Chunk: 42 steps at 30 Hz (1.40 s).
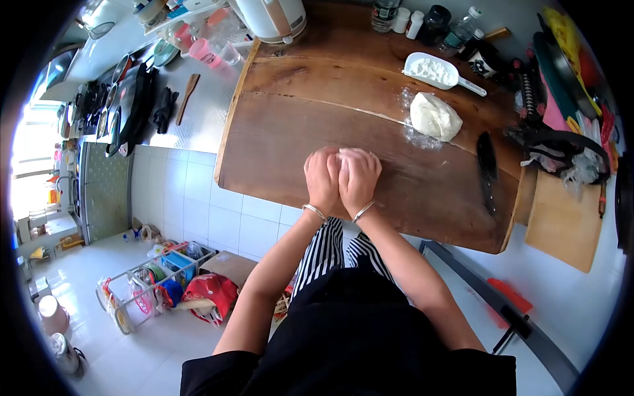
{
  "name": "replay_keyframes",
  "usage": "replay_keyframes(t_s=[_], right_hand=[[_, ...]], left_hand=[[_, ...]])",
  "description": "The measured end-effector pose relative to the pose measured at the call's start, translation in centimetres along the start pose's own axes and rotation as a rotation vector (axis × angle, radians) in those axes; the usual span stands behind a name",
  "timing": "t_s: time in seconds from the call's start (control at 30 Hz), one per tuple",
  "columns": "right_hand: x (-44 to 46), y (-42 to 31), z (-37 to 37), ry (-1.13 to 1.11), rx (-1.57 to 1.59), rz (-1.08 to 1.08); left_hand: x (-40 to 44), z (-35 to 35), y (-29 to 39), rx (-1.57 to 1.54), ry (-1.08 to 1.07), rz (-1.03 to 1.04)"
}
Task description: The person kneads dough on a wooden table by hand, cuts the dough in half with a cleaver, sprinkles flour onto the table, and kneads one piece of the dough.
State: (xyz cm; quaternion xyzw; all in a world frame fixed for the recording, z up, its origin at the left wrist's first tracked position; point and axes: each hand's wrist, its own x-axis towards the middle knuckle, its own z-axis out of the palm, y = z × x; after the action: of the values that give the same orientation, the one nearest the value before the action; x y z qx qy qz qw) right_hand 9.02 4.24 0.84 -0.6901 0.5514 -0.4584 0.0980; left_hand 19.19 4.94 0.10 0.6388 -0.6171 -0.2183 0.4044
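Observation:
My left hand point(321, 177) and my right hand point(358, 177) press side by side near the front edge of a wooden board point(284, 132). Their fingers are curled and touch each other; whatever lies beneath the palms is hidden. To the right of them, a pale lump of dough point(436, 117) rests on scattered flour. Behind the dough lies a white scoop point(432, 70) with flour in it. A dark brush-like tool or knife point(487, 168) lies along the right side of the board.
A kettle point(272, 18) stands at the board's back left, with bottles point(460, 30) and jars along the back. A wooden spatula point(188, 99) lies on the metal counter point(201, 122) at left. Bags and a wire rack point(155, 284) stand on the floor.

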Motion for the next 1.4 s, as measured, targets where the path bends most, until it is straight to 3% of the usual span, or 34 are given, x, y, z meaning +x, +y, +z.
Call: replay_keyframes(t_s=[0.03,0.1,0.3,0.37,0.53,0.57,0.6,0.63,0.7,0.83,1.0,1.3,1.33,1.37,1.4], right_hand=[[-0.5,0.7,0.3,-0.01,0.008,0.003],[-1.0,1.6,0.9,-0.091,-0.135,-0.206],[6.8,5.8,5.6,-0.055,-0.159,-0.176],[9.0,6.7,6.9,-0.104,-0.167,-0.086],[11.7,7.3,8.5,-0.199,-0.264,0.069],[11.8,7.7,8.8,-0.363,-0.331,0.163],[12.2,7.8,8.7,-0.523,-0.396,0.256],[11.9,6.5,6.4,-0.525,-0.394,0.257],[10.2,1.9,-0.6,-0.585,0.125,0.512],[0.0,1.8,-0.3,-0.038,0.074,0.064],[1.4,5.5,2.3,-0.029,-0.017,-0.099],[11.7,8.9,6.7,0.044,-0.172,0.089],[12.1,9.3,6.8,-0.02,-0.164,0.175],[12.5,9.4,6.6,-0.078,-0.15,0.255],[12.5,9.0,5.8,-0.183,-0.147,0.313]], left_hand=[[-0.4,0.7,-1.4,0.007,0.001,-0.011],[-0.6,1.5,-3.2,0.085,0.122,0.162],[8.9,3.8,-5.0,0.19,0.114,0.195],[11.6,4.0,-4.9,0.239,0.016,0.102],[14.8,4.1,-4.4,0.19,0.031,0.119],[14.3,3.7,-3.9,0.19,0.041,0.125],[14.4,2.8,-2.6,0.15,-0.112,-0.043],[13.5,1.9,-1.4,0.108,-0.278,-0.225],[9.9,0.6,1.9,0.133,-0.099,-0.045],[0.8,3.5,1.2,0.201,0.089,0.15],[3.8,4.6,-1.9,0.27,0.051,0.279],[17.0,6.1,-1.2,0.295,-0.179,0.238],[17.6,6.9,-1.2,0.28,0.029,0.358],[17.2,6.9,-1.3,0.253,0.031,0.376],[16.9,6.4,-1.1,0.325,-0.188,0.311]])
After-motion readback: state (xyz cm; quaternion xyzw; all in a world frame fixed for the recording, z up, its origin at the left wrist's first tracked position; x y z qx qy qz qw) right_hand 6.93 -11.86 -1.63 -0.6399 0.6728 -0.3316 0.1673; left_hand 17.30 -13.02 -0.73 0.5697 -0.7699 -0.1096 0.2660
